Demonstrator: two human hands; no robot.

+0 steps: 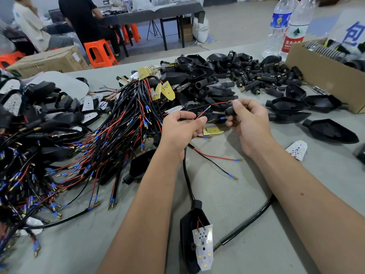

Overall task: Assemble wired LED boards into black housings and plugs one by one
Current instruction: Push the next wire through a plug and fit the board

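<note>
A grey table [246,194] fills most of the frame. Across its left half sprawls a heap of wires [83,147], black and red with blue-sleeved brass ends, with some yellow and white boards among them. At upper centre lies a pile of housings [197,76], and just right of it a scatter of plugs [256,76]. More housings lie singly at centre right. A carton [325,76] stands at the upper right edge, with two water bottles [286,26] behind it. A loose white LED board [297,150] lies at right of centre.

Beyond the table, at upper left, two people sit at a dark table [150,14] with orange stools [99,53] near them and a carton [49,60] on the floor.

Both forearms reach in from the bottom of the frame, hands meeting just above centre. The left hand [179,133] is curled round a black cable [187,180] and pinches a red wire [203,113] between thumb and forefinger. The right hand [248,123] pinches a black plug [230,111] at its fingertips, close to the wire's blue-sleeved end. A yellow board [213,131] lies on the table under the hands.

The cable runs down from the left hand to a housing [189,234] at bottom centre, where a white board [203,248] rests tilted at the housing's open side.
</note>
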